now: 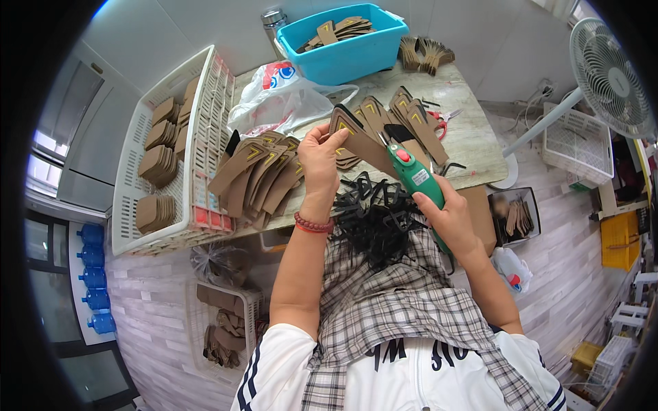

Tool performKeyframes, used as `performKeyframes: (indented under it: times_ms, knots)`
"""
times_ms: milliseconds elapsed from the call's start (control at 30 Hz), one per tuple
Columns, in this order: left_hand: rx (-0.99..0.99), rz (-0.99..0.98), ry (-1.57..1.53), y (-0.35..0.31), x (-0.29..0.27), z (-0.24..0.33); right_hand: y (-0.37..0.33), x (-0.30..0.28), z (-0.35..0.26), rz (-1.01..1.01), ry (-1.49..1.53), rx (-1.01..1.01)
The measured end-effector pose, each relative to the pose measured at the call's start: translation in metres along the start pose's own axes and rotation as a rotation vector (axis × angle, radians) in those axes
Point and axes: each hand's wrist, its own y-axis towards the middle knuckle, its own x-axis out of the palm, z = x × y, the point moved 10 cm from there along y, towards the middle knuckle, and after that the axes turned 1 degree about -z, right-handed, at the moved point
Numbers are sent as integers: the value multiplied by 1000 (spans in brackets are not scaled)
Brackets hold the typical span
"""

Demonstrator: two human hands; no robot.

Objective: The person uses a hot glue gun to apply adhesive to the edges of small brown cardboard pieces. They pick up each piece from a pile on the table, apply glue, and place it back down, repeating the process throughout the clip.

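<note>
1. Head view, layout: we are sitting at a pale worktable (473, 130) with a heap of brown cardboard pieces (257, 179) fanned out by our left, probably so the next one is in easy reach; more pieces are lying in a row (404, 116) at the table's far side, near red-handled scissors (442, 122).
2. Stock: a white slotted basket (137, 171) on the left is holding stacked brown blanks; a blue tub (349, 42) at the back is holding more; a plastic bag (281, 96) is lying between them.
3. Left hand (321, 159): we are pinching one brown cardboard strip (360, 140) by its top end, fingers closed on it, holding it tilted above the table edge so its face is meeting the tool tip.
4. Right hand (449, 219): we are gripping a green handheld tool (415, 177) in a full fist; its nose is pointing at the strip, touching or just beside it, we cannot tell which.
5. Lap: a tangle of black straps (377, 219) is resting on the plaid cloth (397, 301) just below the work, within reach.
</note>
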Motion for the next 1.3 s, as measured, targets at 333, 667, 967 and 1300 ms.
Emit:
performKeyframes:
  times_ms: [333,667,967,1300]
  knots:
    - [-151,-38,-155,-24,22,-11,-5,6,-1,-66,13,28]
    - [-187,-12,-172,-34,30,-29,-8,3,6,-32,96,53]
    - [-284,-66,-114,-52,39,-42,-6,-1,2,42,106,-11]
    - [-250,-121,-115,-58,36,-37,-9,-5,6,4,154,37]
